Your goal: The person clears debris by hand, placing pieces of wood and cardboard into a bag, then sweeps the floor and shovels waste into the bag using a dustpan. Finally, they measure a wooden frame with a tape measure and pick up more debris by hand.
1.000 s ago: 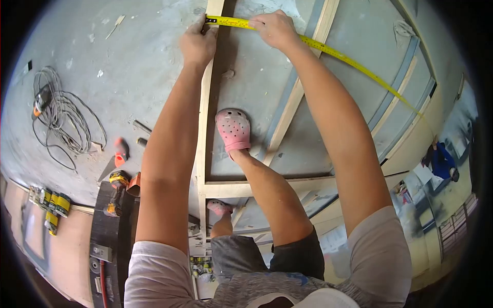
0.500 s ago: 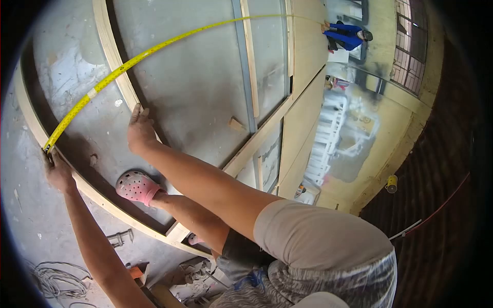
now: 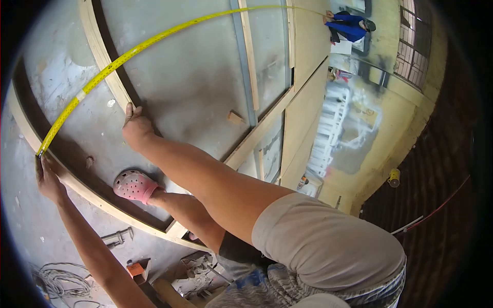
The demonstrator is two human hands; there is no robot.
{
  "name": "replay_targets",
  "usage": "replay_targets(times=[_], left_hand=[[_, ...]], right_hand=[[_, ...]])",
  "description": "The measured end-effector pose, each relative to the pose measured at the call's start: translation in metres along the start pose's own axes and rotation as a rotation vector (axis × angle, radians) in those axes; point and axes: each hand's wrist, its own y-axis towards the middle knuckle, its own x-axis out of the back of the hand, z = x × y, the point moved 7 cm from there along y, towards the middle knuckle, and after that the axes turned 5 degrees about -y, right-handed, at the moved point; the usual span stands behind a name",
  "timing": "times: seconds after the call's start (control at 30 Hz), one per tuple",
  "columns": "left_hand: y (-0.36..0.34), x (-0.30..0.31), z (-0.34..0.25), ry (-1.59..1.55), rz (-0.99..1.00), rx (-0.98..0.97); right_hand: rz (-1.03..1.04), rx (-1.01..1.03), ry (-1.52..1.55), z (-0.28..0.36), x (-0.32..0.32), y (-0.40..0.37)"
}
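Note:
My left hand (image 3: 50,184) is closed on the near end of a yellow tape measure (image 3: 123,58), at the edge of a curved wooden frame rail (image 3: 97,204). From there the blade arcs across the frame to a co-worker in a blue top (image 3: 350,27), whose hands are at its far end. My right hand (image 3: 137,128) grips the edge of a wooden strip (image 3: 102,49) inside the frame, beneath the tape. Part of the strip is hidden by my right forearm. My foot in a pink-and-grey clog (image 3: 135,186) stands inside the frame.
Pale boards (image 3: 305,123) lie beyond the frame. A small wood block (image 3: 235,117) rests on the grey floor within it. A metal clamp (image 3: 118,237), coiled cable (image 3: 61,280) and an orange box (image 3: 135,269) lie outside the near rail. A yellow cup-like object (image 3: 394,177) is at right.
The view has shifted slightly, and both hands appear a little farther left. Each hand keeps its hold, and the tape remains stretched across the frame.

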Motion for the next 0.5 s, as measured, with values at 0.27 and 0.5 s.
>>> replay_targets(times=[0.27,0.5], left_hand=[[0.029,0.002,0.028,-0.305,0.089,0.271],[0.048,0.002,0.037,-0.181,0.239,0.273]], right_hand=[[0.009,-0.011,-0.076,0.005,-0.005,0.007],[-0.005,-0.032,-0.08,0.003,-0.006,0.006]])
